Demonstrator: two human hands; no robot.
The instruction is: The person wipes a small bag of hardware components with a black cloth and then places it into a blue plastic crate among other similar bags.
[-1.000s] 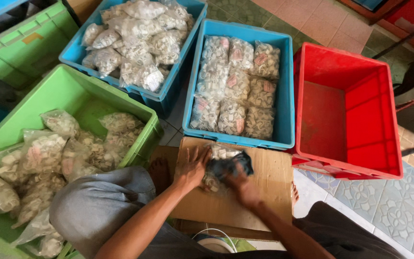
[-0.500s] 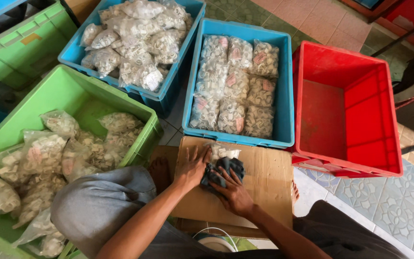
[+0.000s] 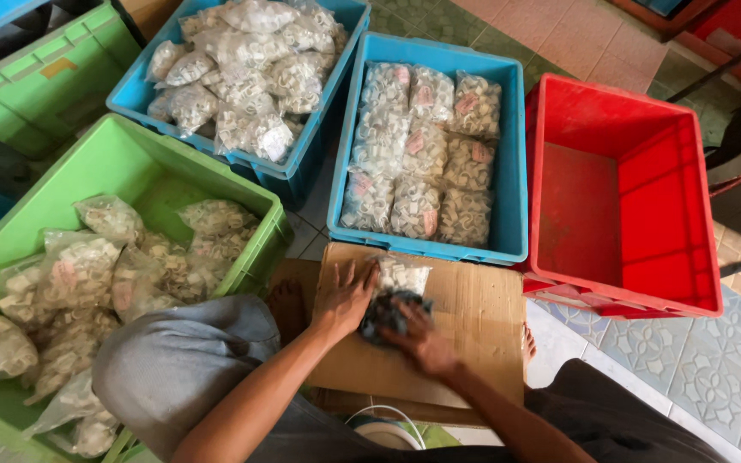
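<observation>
head view: both hands pressing a clear bag (image 3: 400, 279) on cardboard (image 3: 473, 317).
left hand (image 3: 345, 296) flat, fingers spread on bag; right hand (image 3: 418, 339) clutching dark cloth (image 3: 383, 313) against it, near blue crate (image 3: 508, 154).

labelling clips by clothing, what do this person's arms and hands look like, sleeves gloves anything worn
Both forearms are bare, with no sleeve in view. The left hand and right hand wear no gloves, and no ring, watch or bracelet shows. The right hand is motion-blurred, so small details there cannot be told.

green crate (image 3: 130, 163), blue crate (image 3: 512, 154), red crate (image 3: 619, 111)
</observation>
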